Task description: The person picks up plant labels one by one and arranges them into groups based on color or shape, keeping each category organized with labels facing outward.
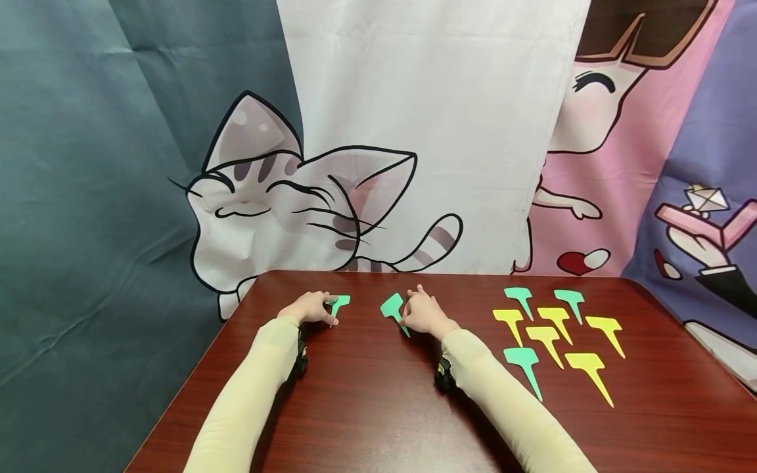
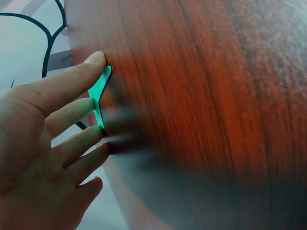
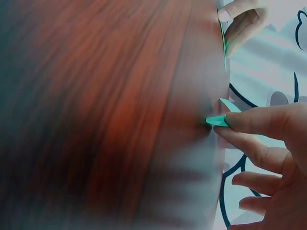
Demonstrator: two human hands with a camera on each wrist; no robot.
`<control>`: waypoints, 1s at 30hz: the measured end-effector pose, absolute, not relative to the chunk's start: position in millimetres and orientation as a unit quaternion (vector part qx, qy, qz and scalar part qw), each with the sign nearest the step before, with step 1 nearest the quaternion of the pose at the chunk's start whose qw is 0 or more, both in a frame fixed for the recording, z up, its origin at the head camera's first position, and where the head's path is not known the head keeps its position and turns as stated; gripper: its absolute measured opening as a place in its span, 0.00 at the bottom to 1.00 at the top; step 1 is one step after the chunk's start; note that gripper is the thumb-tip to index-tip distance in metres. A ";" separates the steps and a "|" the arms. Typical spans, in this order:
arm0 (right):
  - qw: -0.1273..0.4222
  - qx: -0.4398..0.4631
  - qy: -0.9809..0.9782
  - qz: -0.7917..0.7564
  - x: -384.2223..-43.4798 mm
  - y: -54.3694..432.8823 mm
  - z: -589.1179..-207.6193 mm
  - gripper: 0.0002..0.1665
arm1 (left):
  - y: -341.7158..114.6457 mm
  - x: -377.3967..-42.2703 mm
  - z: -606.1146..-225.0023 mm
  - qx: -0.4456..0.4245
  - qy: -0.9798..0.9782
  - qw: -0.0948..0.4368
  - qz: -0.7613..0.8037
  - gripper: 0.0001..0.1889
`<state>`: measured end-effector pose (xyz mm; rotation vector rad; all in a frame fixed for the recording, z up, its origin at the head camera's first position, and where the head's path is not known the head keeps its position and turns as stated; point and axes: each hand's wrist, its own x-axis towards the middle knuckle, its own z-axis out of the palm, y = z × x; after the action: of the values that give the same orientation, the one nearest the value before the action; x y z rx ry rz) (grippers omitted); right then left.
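Toward the far side of the table, my left hand [image 1: 310, 307] holds a green T-shaped plant label [image 1: 340, 302] between thumb and fingers. The left wrist view shows that label [image 2: 100, 93] at the fingertips, close to the tabletop. To its right, my right hand [image 1: 424, 311] pinches the narrow stem of a second green plant label [image 1: 391, 306], whose wide head points away and to the left. In the right wrist view this label [image 3: 218, 120] sits between thumb and index finger, tilted near the surface; the other fingers are spread.
On the right of the dark red wooden table [image 1: 355, 407] lie several loose labels, some green [image 1: 522, 357], some yellow [image 1: 585, 361]. Behind the table's far edge hangs a printed cloth [image 1: 437, 98] with a cartoon cat.
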<state>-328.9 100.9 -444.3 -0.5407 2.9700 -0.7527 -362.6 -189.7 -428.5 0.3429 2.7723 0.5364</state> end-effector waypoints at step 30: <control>-0.048 -0.036 0.966 -0.252 -329.5 32.8 -449.4 0.16 | -189.3 -361.9 -427.7 0.125 0.968 0.136 0.171 0.37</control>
<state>-329.5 32.8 -449.4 -0.1183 3.1313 -0.8179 -361.9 -189.3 -427.7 0.3622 2.8013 0.4958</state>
